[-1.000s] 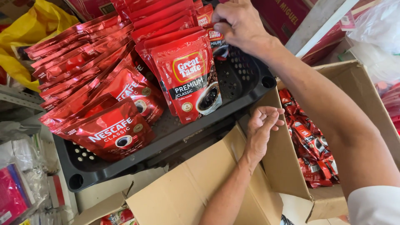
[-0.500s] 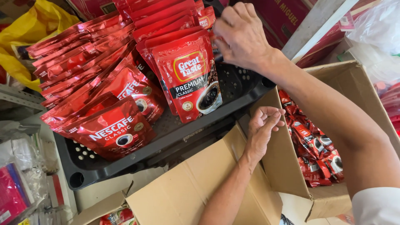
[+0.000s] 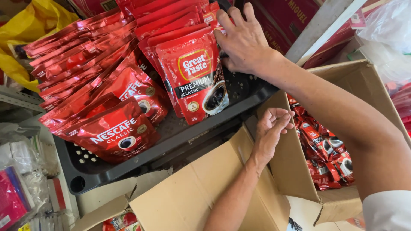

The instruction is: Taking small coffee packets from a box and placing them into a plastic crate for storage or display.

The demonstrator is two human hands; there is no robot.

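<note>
A row of red coffee pouches (image 3: 180, 38) stands upright, packed front to back, in the upper middle of the frame. The frontmost pouch (image 3: 195, 79) faces outward, glossy red with a round yellow-edged emblem, a dark band below it and a printed cup of black coffee at its lower right corner; it leans back slightly against the ones behind. The rear pouches at the top show only their sealed top edges. The row sits in a black perforated plastic crate (image 3: 107, 171).
</note>
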